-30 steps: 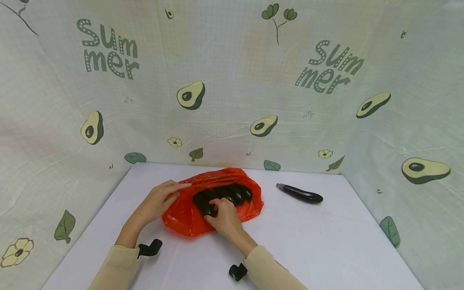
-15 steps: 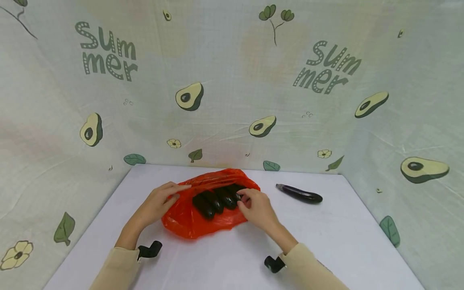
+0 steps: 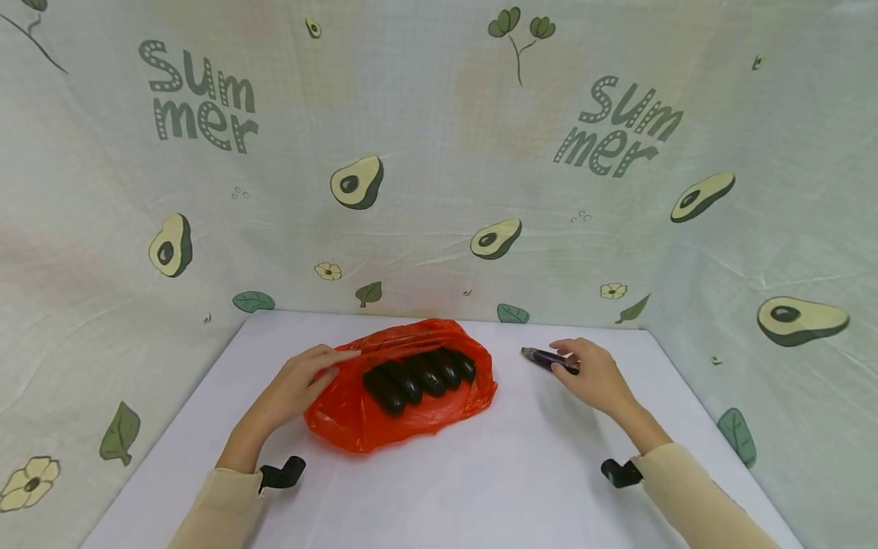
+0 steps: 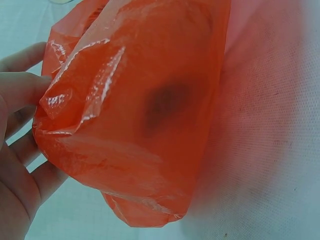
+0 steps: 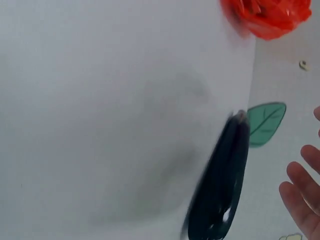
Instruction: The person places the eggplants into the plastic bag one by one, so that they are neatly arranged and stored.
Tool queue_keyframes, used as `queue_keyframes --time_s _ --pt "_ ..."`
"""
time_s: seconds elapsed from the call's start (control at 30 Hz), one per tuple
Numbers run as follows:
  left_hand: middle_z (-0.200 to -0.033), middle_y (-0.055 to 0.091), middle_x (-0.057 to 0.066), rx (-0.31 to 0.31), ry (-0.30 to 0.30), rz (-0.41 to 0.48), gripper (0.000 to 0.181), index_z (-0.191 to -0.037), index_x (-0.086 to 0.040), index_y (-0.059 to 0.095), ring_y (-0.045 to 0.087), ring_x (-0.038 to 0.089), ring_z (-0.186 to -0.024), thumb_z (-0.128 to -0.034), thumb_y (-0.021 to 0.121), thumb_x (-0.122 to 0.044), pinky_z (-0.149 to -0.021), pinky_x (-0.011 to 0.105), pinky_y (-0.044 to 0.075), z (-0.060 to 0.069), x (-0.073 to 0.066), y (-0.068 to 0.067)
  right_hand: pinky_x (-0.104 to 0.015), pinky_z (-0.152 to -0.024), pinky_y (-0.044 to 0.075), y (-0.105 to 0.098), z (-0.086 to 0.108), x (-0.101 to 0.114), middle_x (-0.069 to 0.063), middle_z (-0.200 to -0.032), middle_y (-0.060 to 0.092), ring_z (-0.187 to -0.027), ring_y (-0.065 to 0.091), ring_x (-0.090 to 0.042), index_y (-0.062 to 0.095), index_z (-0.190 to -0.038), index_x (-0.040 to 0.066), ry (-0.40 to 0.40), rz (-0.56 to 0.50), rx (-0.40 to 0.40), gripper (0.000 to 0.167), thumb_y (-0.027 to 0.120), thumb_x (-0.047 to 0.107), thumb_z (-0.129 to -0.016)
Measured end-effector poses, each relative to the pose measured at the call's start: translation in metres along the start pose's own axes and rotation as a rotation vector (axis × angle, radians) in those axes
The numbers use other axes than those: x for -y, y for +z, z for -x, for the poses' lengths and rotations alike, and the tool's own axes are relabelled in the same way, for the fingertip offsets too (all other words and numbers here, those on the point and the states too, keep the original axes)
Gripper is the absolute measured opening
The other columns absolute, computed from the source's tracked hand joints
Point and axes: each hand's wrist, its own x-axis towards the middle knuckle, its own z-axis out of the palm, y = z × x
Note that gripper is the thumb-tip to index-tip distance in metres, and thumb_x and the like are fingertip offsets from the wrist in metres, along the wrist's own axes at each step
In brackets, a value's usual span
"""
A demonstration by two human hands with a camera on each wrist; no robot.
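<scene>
An orange-red plastic bag [image 3: 411, 431] lies with its mouth towards me, and several dark eggplants [image 3: 386, 393] rest side by side inside it. At the bag's left side, my left hand [image 3: 302, 381] holds the film between thumb and fingers; the left wrist view shows the bag [image 4: 145, 125] against the thumb, with other fingers [image 4: 47, 180] partly behind it. To the right, a single eggplant [image 3: 538, 357] lies on the table. My right hand [image 3: 593, 377] hovers over its thicker end, hiding it in the head view. In the right wrist view, the fingers are apart from that eggplant [image 5: 220, 180].
The white table [image 3: 439, 496] is backed and flanked by a hanging cloth [image 3: 425, 114] printed with avocados and leaves. Black wrist-camera mounts [image 3: 283, 473] stick out from both sleeves, low over the tabletop.
My right hand has left the eggplants in the bag and moved right, to above the single eggplant. The left hand stays at the bag's left side.
</scene>
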Motion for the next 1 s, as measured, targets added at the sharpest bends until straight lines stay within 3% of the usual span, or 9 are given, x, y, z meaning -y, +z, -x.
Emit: queue_keyframes --time_s 0.2,0.47,1.0 --pt "-0.117 0.068 -0.003 0.0 0.003 0.001 0.052 -0.144 -0.026 0.067 0.064 0.018 -0.107 -0.1009 0.067 0.002 -0.09 0.038 0.063 0.0 0.0 -0.001 -0.062 -0.093 0.056 -0.012 0.002 -0.036 -0.022 -0.129 0.07 -0.113 0.068 -0.044 0.068 -0.136 0.002 0.011 0.032 0.064 0.044 0.078 0.013 -0.095" --pt "-0.117 0.068 -0.003 -0.002 0.01 -0.004 0.053 -0.145 -0.026 0.067 0.064 0.018 -0.107 -0.1004 0.068 0.003 -0.09 0.038 0.063 0.0 0.0 0.0 -0.069 -0.103 0.048 -0.009 0.004 -0.071 -0.029 -0.136 0.064 -0.126 0.058 -0.052 0.065 -0.139 0.0 0.014 0.037 0.131 0.05 0.08 0.016 -0.094" --pt "-0.117 0.068 -0.003 0.002 0.002 0.009 0.054 -0.145 -0.028 0.067 0.063 0.018 -0.107 -0.1003 0.068 0.003 -0.09 0.038 0.063 0.0 0.001 0.001 -0.07 -0.106 0.047 -0.001 0.007 -0.091 -0.03 -0.134 0.064 -0.126 0.057 -0.054 0.067 -0.136 0.0 0.069 0.041 0.232 0.048 0.081 0.012 -0.092"
